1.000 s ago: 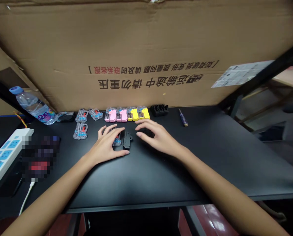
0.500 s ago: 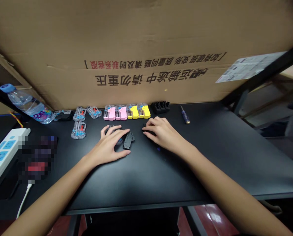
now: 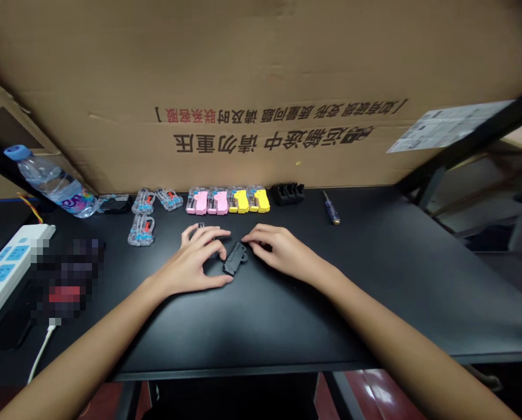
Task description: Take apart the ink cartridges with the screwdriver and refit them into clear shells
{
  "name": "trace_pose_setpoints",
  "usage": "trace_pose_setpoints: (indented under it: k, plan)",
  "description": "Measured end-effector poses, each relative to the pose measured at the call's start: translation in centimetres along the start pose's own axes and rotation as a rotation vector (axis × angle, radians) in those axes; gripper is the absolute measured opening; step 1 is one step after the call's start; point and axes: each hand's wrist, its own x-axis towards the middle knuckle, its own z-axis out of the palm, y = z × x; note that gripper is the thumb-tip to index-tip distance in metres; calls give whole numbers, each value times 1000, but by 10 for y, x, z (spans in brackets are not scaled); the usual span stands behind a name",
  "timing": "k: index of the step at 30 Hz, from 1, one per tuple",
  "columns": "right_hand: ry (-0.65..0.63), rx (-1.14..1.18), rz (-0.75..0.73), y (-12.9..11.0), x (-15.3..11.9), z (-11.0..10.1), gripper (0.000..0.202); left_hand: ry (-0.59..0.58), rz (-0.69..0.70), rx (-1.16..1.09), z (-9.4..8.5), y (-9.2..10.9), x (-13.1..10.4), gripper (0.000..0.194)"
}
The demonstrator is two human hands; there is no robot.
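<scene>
A small dark grey gun-shaped piece [image 3: 235, 258] lies on the black table between my hands. My left hand [image 3: 196, 262] is spread at its left side, thumb and fingers apart around the piece's near end. Under the left fingers a clear part [image 3: 201, 224] shows only in part. My right hand [image 3: 273, 248] is at the right of the grey piece, thumb and fingertips drawn together near its upper end; whatever they pinch is too small or hidden to make out. Behind stand two pink pieces [image 3: 201, 202] and two yellow pieces [image 3: 240, 201] on clear cases in a row.
Black parts [image 3: 288, 193] and a screwdriver [image 3: 331, 209] lie at the back right. Clear cases with red and blue bits [image 3: 141, 230] sit left, beside a bottle [image 3: 70, 195]. A power strip [image 3: 9, 265] and a blurred phone [image 3: 68, 280] are far left. Cardboard [image 3: 261, 64] rises behind.
My right hand has moved left and closer to the grey piece. The grey piece has turned and shifted slightly right. A small blue bit near my right hand is no longer seen.
</scene>
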Motion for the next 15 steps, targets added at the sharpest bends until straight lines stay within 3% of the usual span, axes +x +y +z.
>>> trace_pose_setpoints:
  k: [5, 11, 15]
  plan:
    - [-11, 91, 10, -8, -2, -3, 24, 8, 38, -16, 2, -1, 0, 33]
    - [12, 164, -37, -15, 4, 3, 27, 3, 0, -34, 1, 1, 1, 80]
    - [36, 217, -32, -13, 4, 9, 25, -6, 11, -29, -1, 6, 0, 77]
